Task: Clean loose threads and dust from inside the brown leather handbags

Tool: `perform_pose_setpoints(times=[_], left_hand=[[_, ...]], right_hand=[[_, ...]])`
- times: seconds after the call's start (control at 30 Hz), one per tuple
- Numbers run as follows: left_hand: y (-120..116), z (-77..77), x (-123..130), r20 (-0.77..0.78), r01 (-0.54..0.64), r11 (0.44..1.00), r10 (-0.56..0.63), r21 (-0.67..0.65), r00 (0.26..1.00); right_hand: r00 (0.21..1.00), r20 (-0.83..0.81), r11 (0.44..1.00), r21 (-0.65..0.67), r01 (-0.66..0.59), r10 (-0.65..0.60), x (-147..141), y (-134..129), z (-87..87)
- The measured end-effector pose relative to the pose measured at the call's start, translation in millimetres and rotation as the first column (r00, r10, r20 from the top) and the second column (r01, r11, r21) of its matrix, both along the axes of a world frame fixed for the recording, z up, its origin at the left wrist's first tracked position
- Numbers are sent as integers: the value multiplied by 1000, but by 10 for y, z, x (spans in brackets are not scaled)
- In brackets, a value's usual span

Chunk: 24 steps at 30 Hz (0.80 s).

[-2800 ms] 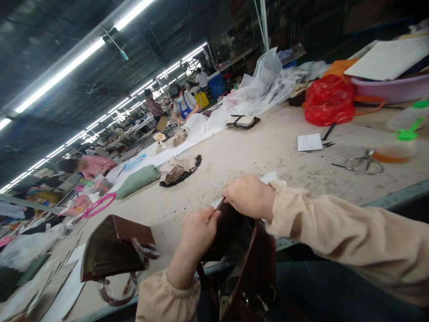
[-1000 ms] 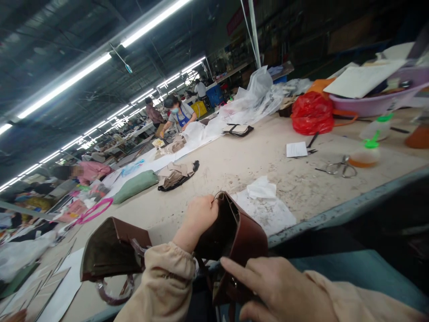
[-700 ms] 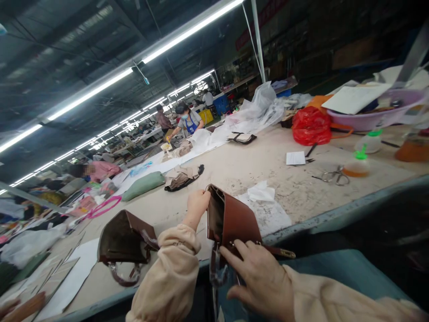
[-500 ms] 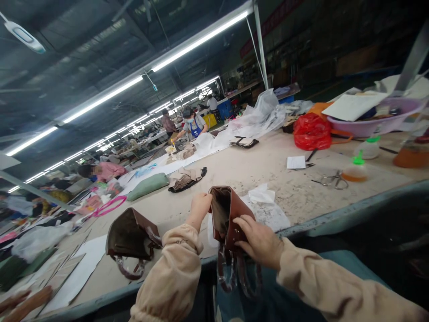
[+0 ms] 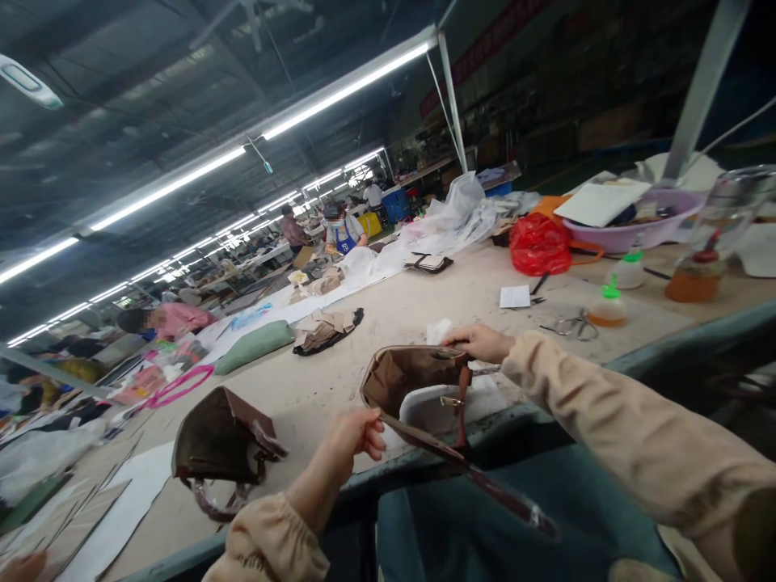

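Note:
A brown handbag point(image 5: 418, 368) sits near the table's front edge with its mouth spread wide, showing a brown lining and a white piece inside. Its brown strap with a metal buckle crosses the mouth, and a plastic-wrapped handle hangs over the edge. My left hand point(image 5: 357, 436) pinches the near left rim, fingers curled. At the far right rim, my right hand point(image 5: 482, 341) grips the bag from above; its fingertips are partly hidden. A second brown handbag point(image 5: 218, 436) stands to the left, mouth toward me, with wrapped handles. White paper point(image 5: 488, 396) lies partly under the first bag.
Glue bottles with green tips point(image 5: 608, 305), scissors point(image 5: 573, 326), a red plastic bag point(image 5: 539, 244) and a purple basin point(image 5: 636, 230) are at right. Beyond lie a green cushion-like piece point(image 5: 255, 346) and crumpled brown material point(image 5: 327, 330). A co-worker's hand point(image 5: 27, 566) shows at lower left.
The handbag has been turned and pulled wide. My right hand has moved from its near side to the far right rim, my left hand down to the near rim. The view has shifted slightly.

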<state>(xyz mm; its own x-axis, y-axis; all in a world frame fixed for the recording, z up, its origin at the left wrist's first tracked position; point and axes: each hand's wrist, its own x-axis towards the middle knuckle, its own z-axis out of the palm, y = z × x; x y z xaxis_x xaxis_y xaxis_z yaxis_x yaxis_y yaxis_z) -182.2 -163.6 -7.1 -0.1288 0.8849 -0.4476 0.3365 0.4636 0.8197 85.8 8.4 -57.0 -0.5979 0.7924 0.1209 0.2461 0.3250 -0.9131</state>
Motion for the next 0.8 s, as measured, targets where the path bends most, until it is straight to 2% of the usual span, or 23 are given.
perform_pose_setpoints(times=[0.07, 0.1, 0.17, 0.23, 0.27, 0.3, 0.33, 0.37, 0.43, 0.5, 0.63, 0.8], left_hand=[[-84, -4, 36, 39, 11, 999, -10, -44, 999], [-107, 33, 36, 52, 56, 996, -53, -68, 997], [-124, 181, 19, 52, 232, 964, -227, -128, 973], [-107, 378, 22, -46, 394, 912, -400, -113, 915], [-81, 468, 43, -161, 434, 900, -434, -35, 886], [-39, 538, 76, -317, 457, 884, -409, 94, 856], [22, 583, 119, -483, 497, 834, -342, 239, 806], [102, 599, 166, -624, 557, 754, -256, 349, 738], [303, 548, 258, -789, 682, 595, -125, 426, 602], [518, 427, 326, -837, 748, 514, -98, 420, 538], [837, 223, 388, -885, 804, 469, -94, 365, 456], [1001, 190, 409, -905, 845, 424, -115, 327, 408]], right_hand=[[999, -10, 998, -51, -38, 37, -70, 61, -57], [999, -19, 997, -62, -52, 51, -107, 69, -80], [996, -41, 995, -54, -79, 77, -165, 59, -103], [993, -56, 994, -29, -104, 102, -199, 40, -105], [992, -57, 993, -19, -113, 112, -209, 35, -104], [991, -57, 993, -10, -119, 118, -217, 35, -104], [991, -56, 992, -6, -124, 123, -224, 39, -106], [990, -56, 992, -5, -127, 126, -230, 47, -110], [990, -61, 992, -17, -129, 128, -244, 70, -129], [989, -71, 991, -40, -130, 127, -253, 101, -161], [987, -94, 986, -87, -142, 134, -239, 160, -212], [985, -110, 986, -86, -143, 134, -225, 167, -183]])
